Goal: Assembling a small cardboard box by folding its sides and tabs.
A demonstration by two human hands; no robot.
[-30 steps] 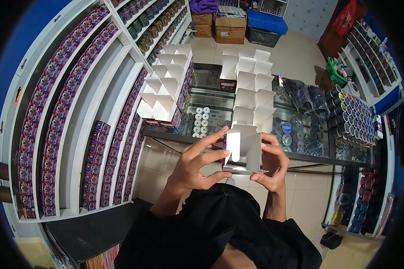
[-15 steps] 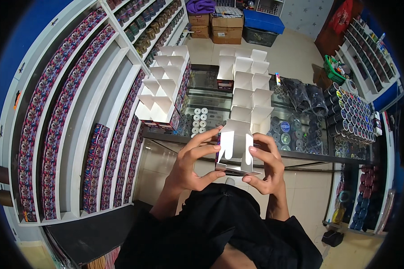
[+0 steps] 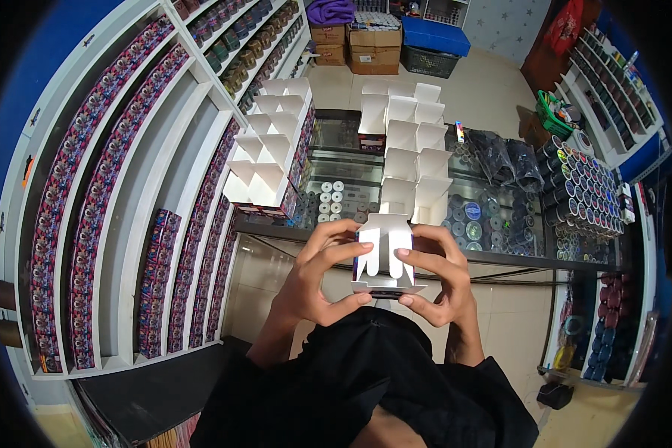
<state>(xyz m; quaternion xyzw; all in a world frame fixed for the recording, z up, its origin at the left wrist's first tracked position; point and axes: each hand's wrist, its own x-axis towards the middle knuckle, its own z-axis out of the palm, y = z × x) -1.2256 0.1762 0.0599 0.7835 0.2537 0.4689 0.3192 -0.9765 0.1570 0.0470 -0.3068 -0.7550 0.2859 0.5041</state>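
Between both hands, the small white carton (image 3: 383, 257) sits gripped by left fingers (image 3: 334, 252) and right fingers (image 3: 425, 261).

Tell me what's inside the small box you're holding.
The small carton, held between left hand and right hand, shows white flaps and white inner walls at its open top. No contents show; its lower inside is covered by the walls and fingers.

The small white carton (image 3: 384, 257) between the hands has changed shape: a second ago it showed one flat bright panel, then two panels side by side, and now its top flaps stand open and a lower flap juts out toward the person. The left hand (image 3: 317, 280) has its fingers curled further over the top edge, while the right hand (image 3: 437, 287) has closed in beneath it.
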